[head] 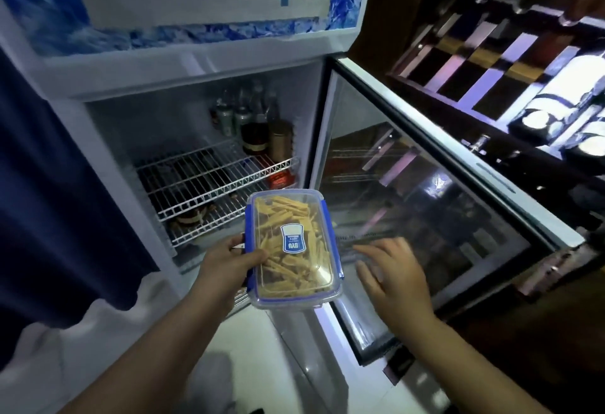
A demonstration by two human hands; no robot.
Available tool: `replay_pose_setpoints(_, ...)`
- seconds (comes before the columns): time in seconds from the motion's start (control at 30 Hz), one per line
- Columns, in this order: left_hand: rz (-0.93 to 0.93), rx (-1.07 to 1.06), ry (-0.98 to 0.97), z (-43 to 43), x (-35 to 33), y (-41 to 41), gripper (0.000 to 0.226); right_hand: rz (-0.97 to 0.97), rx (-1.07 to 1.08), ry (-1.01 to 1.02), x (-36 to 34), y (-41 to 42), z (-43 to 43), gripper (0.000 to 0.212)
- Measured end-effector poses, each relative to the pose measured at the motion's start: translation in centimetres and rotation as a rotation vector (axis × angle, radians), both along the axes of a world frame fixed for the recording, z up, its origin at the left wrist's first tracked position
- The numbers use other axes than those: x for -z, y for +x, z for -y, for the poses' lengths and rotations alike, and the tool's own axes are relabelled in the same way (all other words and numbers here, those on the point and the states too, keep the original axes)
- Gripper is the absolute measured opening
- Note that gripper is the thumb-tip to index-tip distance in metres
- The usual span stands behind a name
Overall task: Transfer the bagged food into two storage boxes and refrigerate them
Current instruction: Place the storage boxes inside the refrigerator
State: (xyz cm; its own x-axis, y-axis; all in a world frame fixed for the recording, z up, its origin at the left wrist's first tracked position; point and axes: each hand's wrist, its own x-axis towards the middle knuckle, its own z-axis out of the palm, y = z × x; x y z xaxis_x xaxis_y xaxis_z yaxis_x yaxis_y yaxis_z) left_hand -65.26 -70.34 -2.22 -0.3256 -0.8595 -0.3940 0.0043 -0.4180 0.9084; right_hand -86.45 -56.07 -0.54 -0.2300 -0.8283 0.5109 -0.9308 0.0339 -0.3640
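Head view puts me in front of an open fridge (108,158) whose glass door (425,204) is swung out to my right. I have my left hand (226,261) closed around the left edge of a clear storage box (291,250) with blue clips, thumb lying on its lid; the box is full of pale yellow food sticks and carries a blue label. It hangs in the air just outside the fridge opening, in front of the wire shelves (209,178). My right hand (393,269) is spread flat and empty, fingers extended, just beside the box and over the inner face of the door. Bottles and jars (258,125) crowd the back right of the upper shelf.
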Motion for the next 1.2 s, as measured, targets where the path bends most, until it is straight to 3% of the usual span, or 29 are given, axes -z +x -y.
replay_pose_setpoints(0.1,0.003,-0.071,0.038,2.7,0.4,1.7,0.039,0.451,0.017,0.315,2.4,2.9,4.9,0.019)
replay_pose_setpoints(0.33,0.027,-0.220,0.058,10.6,1.9,5.4,0.037,0.901,-0.149,0.527,4.9,6.7,14.7,0.011)
replay_pose_setpoints(0.53,0.043,-0.359,0.037,15.1,2.9,5.8,0.024,0.913,-0.181,0.561,6.3,7.1,21.8,0.010)
replay_pose_setpoints(0.7,0.016,-0.340,0.039,18.5,3.2,4.6,0.030,0.931,-0.198,0.574,6.9,5.8,28.1,0.020)
replay_pose_setpoints(0.83,0.042,-0.385,0.040,21.7,4.9,3.3,0.049,0.929,-0.218,0.641,8.0,4.9,33.6,0.021)
replay_pose_setpoints(1.0,0.156,-0.465,-0.007,26.2,7.8,2.1,0.037,1.029,-0.239,0.691,10.3,4.4,39.9,0.021)
replay_pose_setpoints(1.2,0.179,-0.591,-0.059,29.7,10.1,1.4,0.055,1.060,-0.197,0.759,12.7,5.3,45.2,0.024)
